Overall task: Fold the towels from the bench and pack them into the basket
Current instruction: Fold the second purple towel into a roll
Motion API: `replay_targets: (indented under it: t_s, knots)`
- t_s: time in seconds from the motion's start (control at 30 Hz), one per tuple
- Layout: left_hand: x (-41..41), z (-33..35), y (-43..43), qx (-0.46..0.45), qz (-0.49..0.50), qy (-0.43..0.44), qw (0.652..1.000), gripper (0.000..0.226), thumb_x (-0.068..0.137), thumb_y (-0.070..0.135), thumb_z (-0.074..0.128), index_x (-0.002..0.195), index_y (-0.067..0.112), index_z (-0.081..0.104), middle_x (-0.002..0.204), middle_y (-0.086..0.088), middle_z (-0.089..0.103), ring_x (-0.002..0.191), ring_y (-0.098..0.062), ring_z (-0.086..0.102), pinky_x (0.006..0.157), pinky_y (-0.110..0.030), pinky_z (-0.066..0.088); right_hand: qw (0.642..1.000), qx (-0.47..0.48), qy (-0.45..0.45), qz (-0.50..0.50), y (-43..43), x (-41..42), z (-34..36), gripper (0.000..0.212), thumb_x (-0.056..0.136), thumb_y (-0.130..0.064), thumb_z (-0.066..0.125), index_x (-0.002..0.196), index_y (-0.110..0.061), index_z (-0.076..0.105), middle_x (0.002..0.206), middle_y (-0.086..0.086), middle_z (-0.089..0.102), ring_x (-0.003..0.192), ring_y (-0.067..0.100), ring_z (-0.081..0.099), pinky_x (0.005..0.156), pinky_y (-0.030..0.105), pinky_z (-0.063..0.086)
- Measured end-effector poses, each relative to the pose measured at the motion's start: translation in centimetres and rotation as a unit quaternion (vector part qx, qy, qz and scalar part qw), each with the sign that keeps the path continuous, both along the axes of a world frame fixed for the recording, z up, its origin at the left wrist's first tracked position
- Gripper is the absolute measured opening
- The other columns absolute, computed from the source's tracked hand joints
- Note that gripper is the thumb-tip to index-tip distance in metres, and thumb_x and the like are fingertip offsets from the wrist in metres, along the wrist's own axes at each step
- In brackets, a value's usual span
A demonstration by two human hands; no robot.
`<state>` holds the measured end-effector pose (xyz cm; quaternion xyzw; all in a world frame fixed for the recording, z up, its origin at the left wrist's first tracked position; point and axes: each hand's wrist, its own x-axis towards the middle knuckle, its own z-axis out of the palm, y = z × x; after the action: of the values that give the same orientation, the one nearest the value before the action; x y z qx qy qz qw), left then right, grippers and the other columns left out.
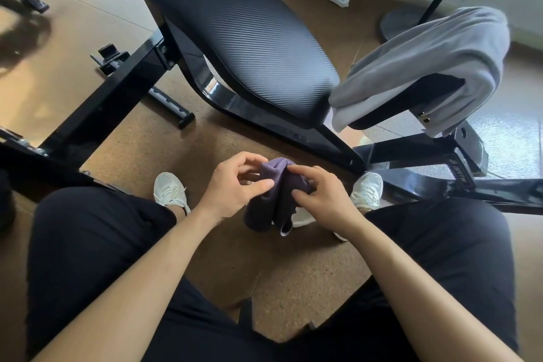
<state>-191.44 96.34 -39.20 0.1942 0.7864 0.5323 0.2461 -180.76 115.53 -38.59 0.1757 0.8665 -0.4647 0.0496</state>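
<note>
At the centre of the frame, both hands hold a small purple towel [271, 200] in the air between the person's knees, above the floor [293, 273]. The left hand [232, 188] pinches its upper left edge between thumb and curled fingers [249, 160]. The right hand [326, 194] closes on the upper right edge, fingertips pressed into the cloth. The towel hangs bunched below them. At upper right a grey towel [426, 67] drapes over the bench [241, 35] end.
</note>
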Motion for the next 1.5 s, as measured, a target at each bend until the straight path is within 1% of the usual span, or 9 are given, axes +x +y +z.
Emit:
replay_targets:
  t_s: [0.17,0.37,0.57,0.67,0.83,1.1,1.27,1.4,1.5]
  knots:
    - [0.5,-0.2,0.1,0.019,-0.035,0.012,0.999,0.031,0.087,0.013,0.08,0.115,0.016,0.07,0.112,0.002,0.076,0.106,-0.014,0.073,0.094,-0.046,0.06,0.976,-0.208,0.003,-0.064,0.3,0.2,1.0,0.036,0.096,-0.02,0.068,0.131,-0.026,0.067,0.115,-0.001,0.073,0.097,0.015,0.074,0.082,0.036,0.064]
    - [0.9,-0.6,0.2,0.026,-0.117,0.011,0.993,0.033,0.092,0.016,0.067,0.125,0.019,0.074,0.138,0.008,0.065,0.133,-0.012,0.058,0.106,-0.049,0.053,0.979,-0.179,-0.002,-0.097,0.3,0.1,0.6,0.036,0.09,-0.033,0.075,0.124,-0.023,0.068,0.112,-0.002,0.071,0.103,0.014,0.07,0.078,0.029,0.063]
    - [0.0,-0.6,0.1,0.035,-0.012,0.006,0.999,0.034,0.089,0.023,0.076,0.122,0.024,0.07,0.12,0.008,0.071,0.118,-0.013,0.066,0.103,-0.046,0.054,0.964,-0.255,0.022,-0.067,1.7,0.1,1.4,0.031,0.094,-0.009,0.069,0.123,-0.02,0.07,0.111,0.01,0.071,0.103,0.024,0.072,0.083,0.04,0.062]
    - [0.0,-0.2,0.2,0.011,-0.079,-0.039,0.996,0.062,0.082,0.047,0.077,0.138,0.029,0.056,0.135,0.007,0.064,0.129,-0.011,0.058,0.11,-0.043,0.049,0.955,-0.292,0.026,-0.032,2.3,0.2,1.8,0.033,0.095,-0.004,0.065,0.125,-0.018,0.068,0.116,0.016,0.068,0.108,0.031,0.07,0.091,0.05,0.06]
    - [0.6,0.3,0.7,-0.059,-0.146,-0.071,0.985,0.086,0.076,0.055,0.077,0.15,0.028,0.042,0.147,0.005,0.055,0.137,-0.015,0.051,0.112,-0.041,0.048,0.952,-0.296,0.05,-0.062,2.6,0.5,2.1,0.033,0.098,-0.001,0.06,0.124,-0.021,0.068,0.118,0.015,0.069,0.113,0.033,0.068,0.098,0.057,0.055]
    - [0.6,-1.6,0.3,-0.095,-0.117,-0.093,0.984,0.085,0.074,0.065,0.074,0.146,0.028,0.048,0.14,0.002,0.061,0.128,-0.023,0.059,0.106,-0.05,0.052,0.933,-0.314,0.048,-0.17,3.1,0.2,1.0,0.034,0.097,-0.001,0.061,0.128,-0.016,0.062,0.111,0.015,0.072,0.109,0.034,0.07,0.096,0.06,0.055]
    - [2.1,-4.2,0.5,-0.074,-0.026,-0.16,0.984,0.068,0.085,0.046,0.077,0.145,0.028,0.049,0.141,0.007,0.058,0.129,-0.014,0.056,0.108,-0.042,0.05,0.941,-0.273,-0.017,-0.199,3.0,0.0,-1.8,0.073,0.09,-0.024,0.076,0.152,-0.033,0.037,0.128,0.007,0.064,0.112,0.024,0.069,0.094,0.049,0.06]
    - [3.3,-6.1,1.4,-0.082,0.039,-0.202,0.975,0.058,0.094,0.034,0.071,0.145,0.023,0.047,0.137,0.006,0.056,0.123,-0.014,0.054,0.071,-0.009,0.049,0.923,-0.312,-0.132,-0.181,0.6,0.4,-4.9,0.106,0.067,-0.054,0.086,0.153,-0.05,0.024,0.147,0.009,0.046,0.127,0.029,0.057,0.093,0.048,0.059]
    - [3.1,-7.9,2.4,-0.079,0.08,-0.259,0.959,0.054,0.096,0.024,0.07,0.144,0.018,0.046,0.139,0.001,0.054,0.118,-0.018,0.055,0.053,-0.01,0.052,0.912,-0.336,-0.187,-0.146,-1.1,-0.6,-6.1,0.096,0.085,-0.044,0.079,0.157,-0.048,0.015,0.155,0.004,0.04,0.136,0.031,0.051,0.1,0.05,0.054]
